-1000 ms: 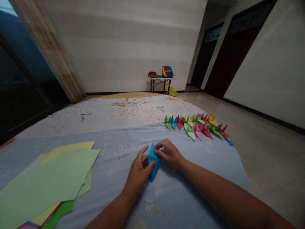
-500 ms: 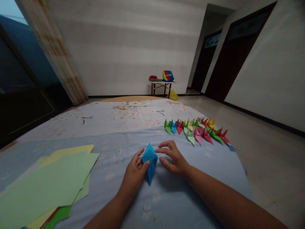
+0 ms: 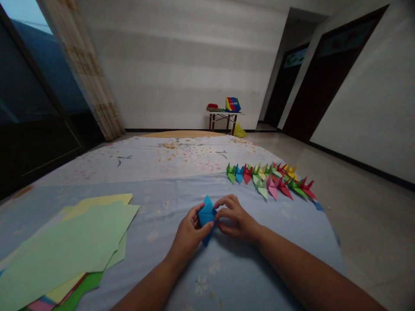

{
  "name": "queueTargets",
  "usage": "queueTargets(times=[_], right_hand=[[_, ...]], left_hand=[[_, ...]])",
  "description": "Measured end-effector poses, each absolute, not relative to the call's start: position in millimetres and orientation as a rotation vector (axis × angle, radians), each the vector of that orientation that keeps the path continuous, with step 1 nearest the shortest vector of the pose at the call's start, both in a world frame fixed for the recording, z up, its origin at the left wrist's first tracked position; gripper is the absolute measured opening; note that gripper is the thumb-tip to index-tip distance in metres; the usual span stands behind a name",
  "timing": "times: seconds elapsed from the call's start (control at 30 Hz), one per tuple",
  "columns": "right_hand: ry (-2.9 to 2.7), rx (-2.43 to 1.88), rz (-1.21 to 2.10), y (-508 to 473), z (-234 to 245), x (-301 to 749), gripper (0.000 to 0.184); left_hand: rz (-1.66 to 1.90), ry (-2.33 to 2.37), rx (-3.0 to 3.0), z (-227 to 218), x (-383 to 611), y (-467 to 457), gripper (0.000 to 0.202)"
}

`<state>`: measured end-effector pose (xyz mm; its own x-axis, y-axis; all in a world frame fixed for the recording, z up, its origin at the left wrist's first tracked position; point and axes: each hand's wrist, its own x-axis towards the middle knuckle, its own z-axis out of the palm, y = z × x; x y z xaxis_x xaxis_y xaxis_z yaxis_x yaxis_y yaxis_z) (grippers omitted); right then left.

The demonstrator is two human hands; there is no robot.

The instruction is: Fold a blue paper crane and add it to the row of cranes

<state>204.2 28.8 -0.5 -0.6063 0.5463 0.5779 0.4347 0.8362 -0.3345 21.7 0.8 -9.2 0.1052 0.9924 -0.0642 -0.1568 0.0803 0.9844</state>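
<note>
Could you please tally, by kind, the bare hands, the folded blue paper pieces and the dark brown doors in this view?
Bare hands: 2 (left bare hand, right bare hand)
Folded blue paper piece: 1
Dark brown doors: 2 (nearer door, farther door)
Total: 5
</note>
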Motion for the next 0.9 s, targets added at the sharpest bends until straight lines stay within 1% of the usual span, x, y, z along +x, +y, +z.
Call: queueTargets(times=[0.17, 0.33, 0.5, 0.77, 0.9], right_hand=[[-2.358, -0.756, 0.185, 31.5, -3.1, 207.0, 0.015], [-2.435, -0.735, 0.13, 27.6, -3.1, 209.3, 0.02], [-2.454, -0.726, 0.036, 24.3, -2.4, 212.3, 0.016], [-2.537, -0.741, -0.073, 23.5, 3.9, 210.0, 0.019], [-2.507, -0.727, -0.131, 27.7, 0.6, 208.9, 0.016]], left_hand=[[1.16, 1.081, 1.09, -12.2, 17.3, 4.9, 0.06], [1.123, 1.095, 1.11, -7.2, 19.9, 2.4, 0.059], [1.117, 1.068, 1.082, -4.7, 21.4, 3.1, 0.057], [1.128, 0.997, 1.024, -11.8, 12.6, 6.0, 0.056], [1.145, 0.931, 0.969, -11.3, 10.4, 5.7, 0.058]])
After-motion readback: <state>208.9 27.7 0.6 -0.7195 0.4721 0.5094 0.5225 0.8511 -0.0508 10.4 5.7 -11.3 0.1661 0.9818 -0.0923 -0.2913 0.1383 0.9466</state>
